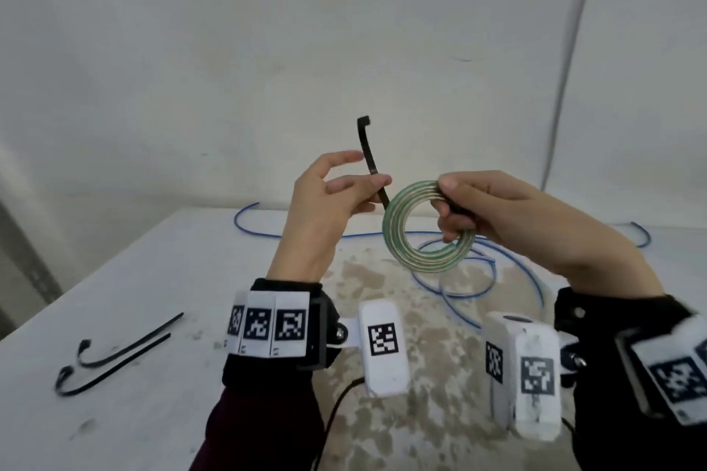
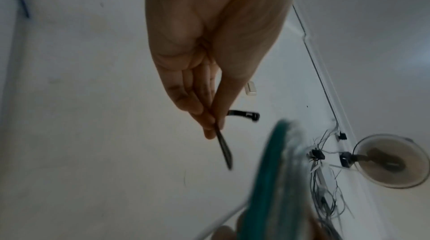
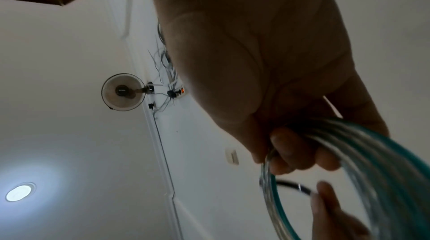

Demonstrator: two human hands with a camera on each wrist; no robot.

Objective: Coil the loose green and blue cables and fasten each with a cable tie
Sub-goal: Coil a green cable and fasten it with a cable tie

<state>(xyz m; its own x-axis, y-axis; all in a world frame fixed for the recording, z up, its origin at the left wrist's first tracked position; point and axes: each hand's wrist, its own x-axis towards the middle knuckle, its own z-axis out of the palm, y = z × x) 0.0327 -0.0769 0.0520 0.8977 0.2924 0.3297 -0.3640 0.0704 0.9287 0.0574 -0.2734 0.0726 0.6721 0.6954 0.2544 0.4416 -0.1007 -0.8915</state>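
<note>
At frame centre, the right hand (image 1: 493, 210) gripped the coiled green cable (image 1: 426, 227) at its upper right edge, fingers curled round the loops, holding it above the tabletop (image 1: 160, 271). The left hand (image 1: 325, 199) pinched a black cable tie (image 1: 373, 161) between thumb and fingers — its head pointed up, its tail reached the coil's upper left rim. The blue cable (image 1: 459, 279) lay loose on the tabletop behind the coil. Two spare cable ties (image 1: 114, 354) lay at lower left.
</note>
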